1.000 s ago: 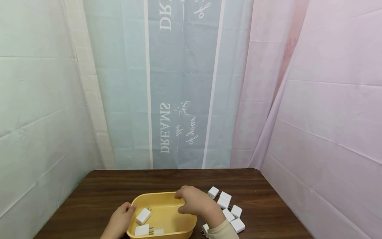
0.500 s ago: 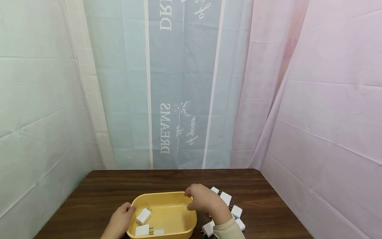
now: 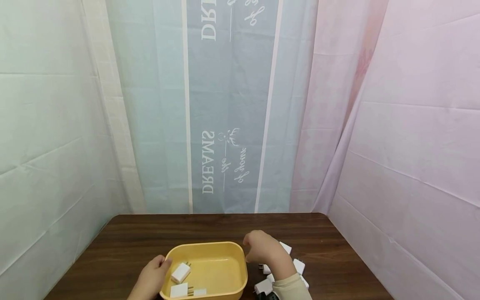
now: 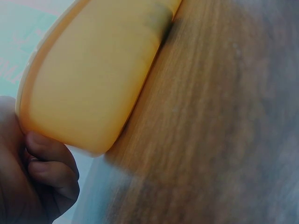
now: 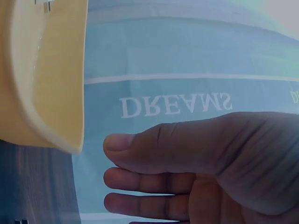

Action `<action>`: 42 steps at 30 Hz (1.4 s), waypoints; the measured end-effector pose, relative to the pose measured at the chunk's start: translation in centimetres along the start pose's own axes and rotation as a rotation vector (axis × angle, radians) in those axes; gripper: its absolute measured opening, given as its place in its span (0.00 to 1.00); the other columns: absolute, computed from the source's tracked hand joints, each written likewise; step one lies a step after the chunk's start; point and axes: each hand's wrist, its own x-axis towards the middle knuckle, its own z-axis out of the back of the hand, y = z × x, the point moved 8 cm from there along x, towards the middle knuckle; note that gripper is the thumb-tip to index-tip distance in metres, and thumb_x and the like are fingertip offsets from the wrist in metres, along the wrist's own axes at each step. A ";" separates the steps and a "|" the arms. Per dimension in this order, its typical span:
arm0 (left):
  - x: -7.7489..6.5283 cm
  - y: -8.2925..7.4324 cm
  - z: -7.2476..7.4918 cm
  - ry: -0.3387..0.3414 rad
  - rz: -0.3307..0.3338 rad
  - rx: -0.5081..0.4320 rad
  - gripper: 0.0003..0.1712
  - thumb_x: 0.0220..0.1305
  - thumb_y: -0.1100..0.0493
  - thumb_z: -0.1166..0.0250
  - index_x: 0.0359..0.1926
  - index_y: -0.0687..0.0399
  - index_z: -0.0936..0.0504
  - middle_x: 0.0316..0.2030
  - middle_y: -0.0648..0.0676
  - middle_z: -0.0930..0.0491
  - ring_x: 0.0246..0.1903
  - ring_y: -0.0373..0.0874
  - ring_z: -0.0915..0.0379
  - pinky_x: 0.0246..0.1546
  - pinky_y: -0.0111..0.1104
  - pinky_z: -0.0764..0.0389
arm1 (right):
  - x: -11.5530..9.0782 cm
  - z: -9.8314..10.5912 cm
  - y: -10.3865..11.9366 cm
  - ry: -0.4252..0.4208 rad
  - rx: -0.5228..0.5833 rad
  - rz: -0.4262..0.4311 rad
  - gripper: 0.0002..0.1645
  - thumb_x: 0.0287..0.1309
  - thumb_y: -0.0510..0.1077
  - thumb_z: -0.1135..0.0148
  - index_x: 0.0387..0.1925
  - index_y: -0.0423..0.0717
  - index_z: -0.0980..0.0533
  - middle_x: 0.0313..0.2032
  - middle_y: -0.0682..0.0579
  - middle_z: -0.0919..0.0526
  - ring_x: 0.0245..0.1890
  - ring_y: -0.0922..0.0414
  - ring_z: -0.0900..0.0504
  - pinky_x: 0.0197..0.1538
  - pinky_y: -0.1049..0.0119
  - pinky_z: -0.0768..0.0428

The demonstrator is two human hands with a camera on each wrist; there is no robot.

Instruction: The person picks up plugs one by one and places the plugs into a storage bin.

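My left hand (image 3: 151,274) grips the left rim of a yellow plastic basin (image 3: 215,275); in the left wrist view its curled fingers (image 4: 51,163) lie at the basin's end. Inside the basin are several white charger plugs (image 3: 181,272) with metal prongs, on its left side. My right hand (image 3: 263,251) is just beyond the basin's right rim, above the table. The right wrist view shows its thumb and fingers (image 5: 154,179) extended, with nothing between them. Close under and beside that hand, more white charger plugs (image 3: 263,286) lie in a loose group, partly hidden by my forearm.
A dark wooden table (image 3: 150,229) bears everything. A small black object (image 3: 271,296) lies at the bottom edge by the plugs. Printed cloth (image 3: 225,104) hangs behind the table, and pale cloth (image 3: 412,146) hangs along both sides.
My right hand has moved right, from over the basin's inside to outside its right rim. My left hand and the basin have stayed in place.
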 end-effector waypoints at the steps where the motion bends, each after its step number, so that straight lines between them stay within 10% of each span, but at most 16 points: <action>1: 0.0 0.0 0.0 -0.001 0.000 -0.004 0.19 0.80 0.49 0.48 0.33 0.57 0.31 0.23 0.52 0.34 0.21 0.44 0.33 0.21 0.34 0.28 | 0.0 -0.1 -0.2 0.002 -0.006 -0.009 0.23 0.35 0.35 0.25 0.41 0.39 0.15 0.39 0.48 0.13 0.40 0.52 0.16 0.42 0.54 0.16; 42: 0.2 0.3 -0.1 0.016 0.010 0.002 0.20 0.80 0.48 0.49 0.33 0.57 0.31 0.23 0.52 0.34 0.20 0.43 0.34 0.20 0.34 0.29 | -0.6 -2.7 -6.4 0.111 -0.059 -0.335 0.17 0.35 0.29 0.18 0.28 0.41 0.19 0.30 0.49 0.18 0.29 0.53 0.23 0.35 0.53 0.18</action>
